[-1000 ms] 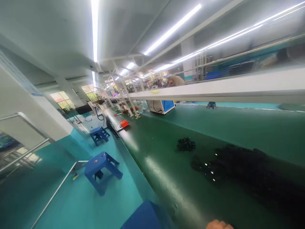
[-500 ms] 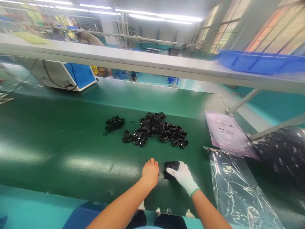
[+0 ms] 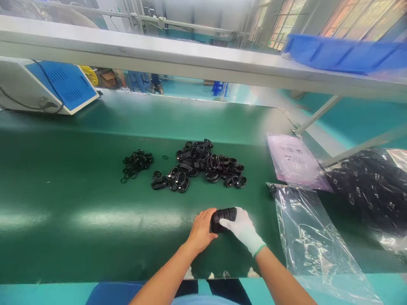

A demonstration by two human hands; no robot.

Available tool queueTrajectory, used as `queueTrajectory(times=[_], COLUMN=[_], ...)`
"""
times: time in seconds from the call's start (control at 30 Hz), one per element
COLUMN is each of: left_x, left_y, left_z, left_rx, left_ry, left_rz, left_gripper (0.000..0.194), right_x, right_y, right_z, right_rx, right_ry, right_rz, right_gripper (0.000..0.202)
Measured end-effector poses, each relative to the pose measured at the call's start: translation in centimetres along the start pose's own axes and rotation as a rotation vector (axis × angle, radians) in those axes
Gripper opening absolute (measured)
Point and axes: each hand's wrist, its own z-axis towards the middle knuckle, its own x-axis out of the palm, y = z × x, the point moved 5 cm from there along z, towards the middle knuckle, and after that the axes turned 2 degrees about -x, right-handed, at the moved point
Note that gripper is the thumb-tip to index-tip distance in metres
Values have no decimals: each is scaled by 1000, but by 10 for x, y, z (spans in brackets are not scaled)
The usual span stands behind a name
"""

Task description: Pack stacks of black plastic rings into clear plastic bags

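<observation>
Near the workbench [image 3: 95,245] front edge, left hand [image 3: 202,228] and gloved right hand [image 3: 245,232] clasp the ribbed black stack [image 3: 222,214]; even pressure should keep it straight.

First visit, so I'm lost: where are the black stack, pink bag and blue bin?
Black stack [image 3: 224,214], head view: upper middle.
Pink bag [image 3: 297,163], head view: middle of its face.
Blue bin [image 3: 345,55], head view: near wall.

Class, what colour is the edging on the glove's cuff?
Green: the edging shows best in the head view.
</observation>
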Motion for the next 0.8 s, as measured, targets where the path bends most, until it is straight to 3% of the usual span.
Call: queueTrajectory(times=[0.2, 0.27, 0.6, 0.8], left_x=[1, 0, -1, -3], left_y=[2, 2, 9, 8], left_z=[4, 5, 9, 10], left_rx=[-43, -27, 62, 28], left_ry=[18, 24, 33, 20], left_rz=[9, -1, -58, -65], left_gripper=[77, 78, 83, 84], right_x=[3, 4, 5, -18], right_y=[9, 14, 9, -8], right_z=[-10, -13, -12, -3], right_rx=[41, 49, 25, -2], right_ry=[-29, -66, -83, 27], right_rz=[-90, -135, -95, 105], right_gripper=[100, 105, 99, 63])
